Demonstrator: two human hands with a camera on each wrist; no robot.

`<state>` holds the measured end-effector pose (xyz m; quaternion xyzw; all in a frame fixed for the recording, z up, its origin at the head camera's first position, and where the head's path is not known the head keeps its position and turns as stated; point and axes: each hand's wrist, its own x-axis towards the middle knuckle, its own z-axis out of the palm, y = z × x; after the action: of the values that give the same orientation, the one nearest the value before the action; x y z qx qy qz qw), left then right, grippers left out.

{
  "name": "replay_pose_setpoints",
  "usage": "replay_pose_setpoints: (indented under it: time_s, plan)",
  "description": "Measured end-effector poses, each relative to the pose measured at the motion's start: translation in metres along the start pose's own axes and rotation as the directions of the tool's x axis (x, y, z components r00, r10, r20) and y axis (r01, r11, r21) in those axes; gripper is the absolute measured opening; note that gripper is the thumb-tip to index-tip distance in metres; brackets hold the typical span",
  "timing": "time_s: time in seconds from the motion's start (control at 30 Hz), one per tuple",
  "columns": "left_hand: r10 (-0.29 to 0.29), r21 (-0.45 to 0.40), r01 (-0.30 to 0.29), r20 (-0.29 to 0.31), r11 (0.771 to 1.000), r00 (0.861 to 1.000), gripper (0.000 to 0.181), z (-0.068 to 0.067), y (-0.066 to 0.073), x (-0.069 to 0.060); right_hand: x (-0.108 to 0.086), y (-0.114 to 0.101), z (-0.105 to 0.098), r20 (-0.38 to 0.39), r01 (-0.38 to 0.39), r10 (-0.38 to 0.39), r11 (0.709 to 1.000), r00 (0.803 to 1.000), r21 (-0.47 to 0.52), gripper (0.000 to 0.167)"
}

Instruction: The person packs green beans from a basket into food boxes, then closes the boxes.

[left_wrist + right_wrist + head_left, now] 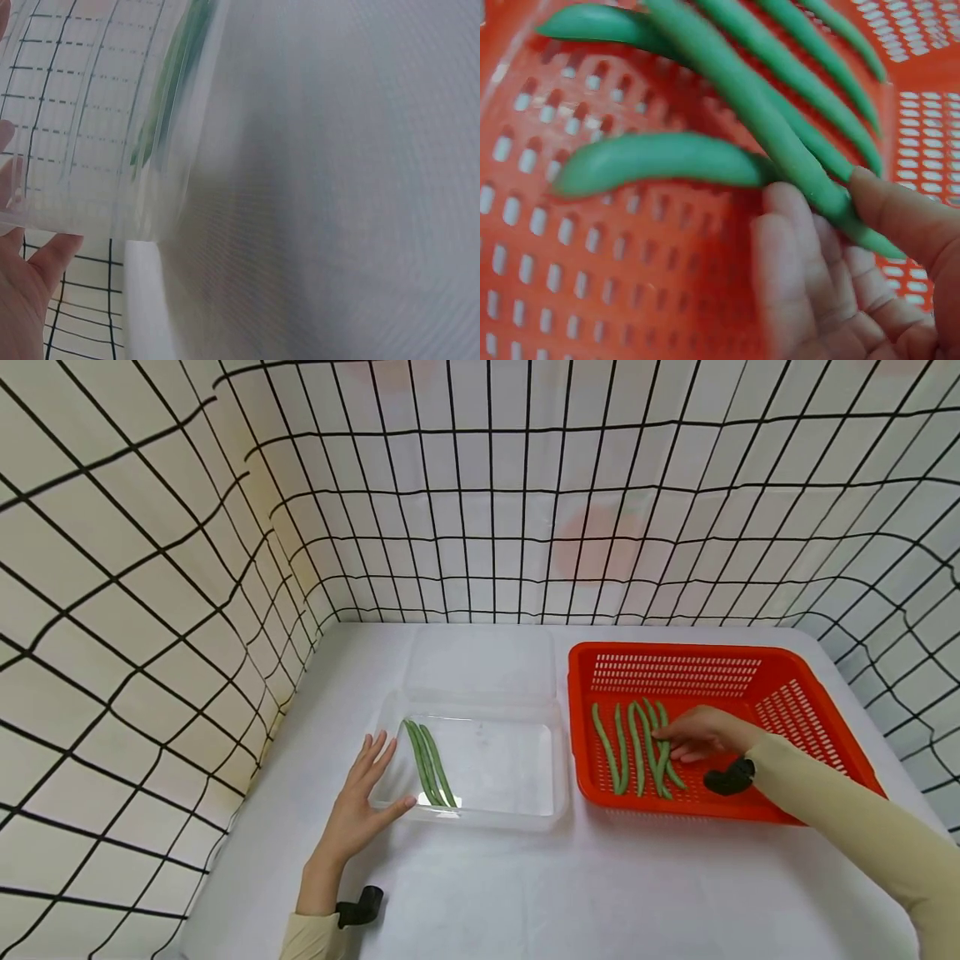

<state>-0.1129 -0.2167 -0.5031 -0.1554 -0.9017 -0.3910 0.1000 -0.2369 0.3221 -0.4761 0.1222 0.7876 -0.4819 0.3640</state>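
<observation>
1. Right hand [701, 735]: pinch grip, narrow, with one green bean [742, 97] between the thumb and the fingers. Whether the bean is fully lifted off its neighbours cannot be told.

2. Grip rationale: the thumb bears on one side and the fingertips on the other, near one end of the bean. This presumably singles out one slender piece while the beans around it lie undisturbed.

3. Location of the held bean: inside the red basket [750, 710], crossing over other beans. Several loose beans [622, 747] lie beside it, mostly side by side, toward the basket's left part.

4. Left hand [358, 814]: wide, fingers spread and extended at the left end of the clear container [502, 760]. It appears to brace the wall, probably to prevent sliding; firm pressure cannot be confirmed.

5. Container contents: three beans [427, 762] lie close together, nearly parallel, against the left side. This arrangement likely leaves the remaining floor available.

6. Container lid [480, 660]: laid back behind the container, apparently so that the top is unobstructed.

7. Layout: container and basket stand side by side on the white table [480, 893], one before each hand, which presumably limits reach.
</observation>
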Motion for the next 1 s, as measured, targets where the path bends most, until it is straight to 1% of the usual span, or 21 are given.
replay_pose_setpoints:
  time_s: [0.1,0.2,0.27,0.3,0.5,0.57,0.67,0.73,0.8,0.9,0.97,1.0]
  plan:
    - [0.003,0.002,-0.003,0.003,1.000,1.000,0.089,0.001,0.001,0.000,-0.006,-0.002,-0.006,-0.014,0.058,-0.057,0.995,0.998,0.079,0.024]
    - [0.014,0.005,-0.014,-0.004,1.000,1.000,0.090,0.001,0.000,0.000,-0.015,-0.008,-0.011,-0.046,0.117,-0.112,0.981,0.993,0.152,0.034]
    - [0.022,0.013,-0.022,-0.010,1.000,1.000,0.090,0.001,-0.001,0.000,-0.022,-0.014,-0.012,-0.053,0.143,-0.135,0.974,0.989,0.178,0.041]
    - [0.025,0.014,-0.025,-0.013,1.000,1.000,0.090,0.001,-0.001,0.000,-0.026,-0.017,-0.012,-0.052,0.154,-0.146,0.971,0.988,0.186,0.041]
    - [0.022,0.016,-0.022,-0.011,1.000,1.000,0.090,0.002,-0.003,0.000,-0.041,-0.042,-0.001,0.012,0.228,-0.235,0.952,0.972,0.206,0.017]
    - [0.018,0.015,-0.018,-0.010,1.000,1.000,0.090,0.002,-0.003,0.000,-0.044,-0.054,0.006,0.029,0.244,-0.257,0.943,0.966,0.227,0.015]
    - [0.015,0.015,-0.015,-0.008,1.000,1.000,0.090,0.001,-0.003,0.001,-0.048,-0.074,0.022,0.041,0.265,-0.283,0.934,0.958,0.240,0.015]
    - [0.013,0.016,-0.013,-0.009,1.000,1.000,0.090,0.001,-0.003,0.001,-0.048,-0.088,0.034,0.050,0.277,-0.297,0.930,0.953,0.239,0.021]
    - [0.013,0.012,-0.013,-0.010,1.000,1.000,0.090,0.001,-0.002,0.001,-0.047,-0.102,0.048,0.065,0.291,-0.312,0.930,0.948,0.226,0.030]
    - [0.015,0.003,-0.015,-0.011,1.000,1.000,0.089,0.001,-0.002,0.000,-0.043,-0.120,0.071,0.084,0.299,-0.323,0.929,0.943,0.219,0.040]
    - [0.020,-0.004,-0.020,-0.009,1.000,1.000,0.089,0.001,-0.002,0.000,-0.037,-0.130,0.090,0.107,0.302,-0.332,0.926,0.937,0.226,0.044]
    - [0.022,-0.005,-0.022,-0.008,1.000,1.000,0.089,0.002,-0.002,0.001,-0.034,-0.135,0.099,0.116,0.302,-0.334,0.925,0.935,0.230,0.043]
